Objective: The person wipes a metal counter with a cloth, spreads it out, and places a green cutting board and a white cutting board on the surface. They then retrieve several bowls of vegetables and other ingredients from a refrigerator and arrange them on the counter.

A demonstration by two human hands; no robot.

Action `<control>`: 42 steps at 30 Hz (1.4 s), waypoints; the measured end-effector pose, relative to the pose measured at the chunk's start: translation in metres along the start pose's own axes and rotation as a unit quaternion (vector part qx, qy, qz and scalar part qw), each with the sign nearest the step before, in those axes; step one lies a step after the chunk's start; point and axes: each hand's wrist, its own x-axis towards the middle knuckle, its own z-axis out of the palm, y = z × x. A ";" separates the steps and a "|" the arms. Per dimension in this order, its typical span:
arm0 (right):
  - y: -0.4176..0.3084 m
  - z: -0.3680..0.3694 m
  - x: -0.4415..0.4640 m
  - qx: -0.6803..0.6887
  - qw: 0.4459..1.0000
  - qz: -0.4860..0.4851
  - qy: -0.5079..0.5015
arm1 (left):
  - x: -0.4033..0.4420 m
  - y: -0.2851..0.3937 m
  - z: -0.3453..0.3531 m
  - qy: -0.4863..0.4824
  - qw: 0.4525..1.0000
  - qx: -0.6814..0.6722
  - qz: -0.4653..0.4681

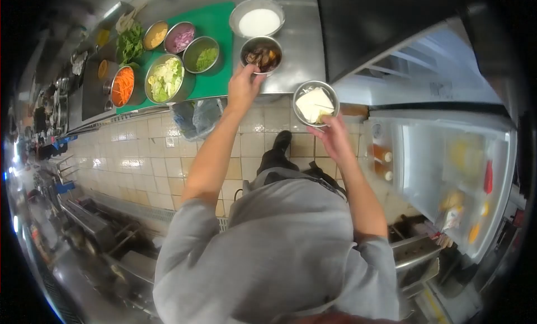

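My left hand [245,88] grips the near rim of a metal bowl [279,51] at the counter's edge. Inside that bowl lie dark brown slices [262,57], which look like mushrooms. Off the counter, to the right, my right hand [332,135] holds up a second metal bowl [296,107] by its near side. Pale white slabs [316,102], tofu or cheese by their look, fill it. Part of my right fingers is hidden behind the bowl.
On the green cutting board [219,23] stand several bowls of cut vegetables, among them carrot strips [122,86] and chopped cabbage [166,78]. A bowl of white contents [259,22] sits behind. To my right, a fridge door [411,156] hangs open. A plastic bag [197,120] hangs below the counter.
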 end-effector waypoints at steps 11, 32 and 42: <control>-0.009 0.054 0.087 -0.054 0.998 -0.010 -0.008 | 0.028 0.024 -0.031 -0.015 0.993 -0.061 0.097; 0.039 -0.069 -0.030 -0.115 0.971 -0.074 0.194 | 0.072 0.052 0.031 -0.283 0.890 0.021 0.356; 0.052 -0.097 -0.071 -0.029 0.959 -0.065 0.275 | -0.045 0.007 -0.077 -0.365 0.923 -0.120 -0.002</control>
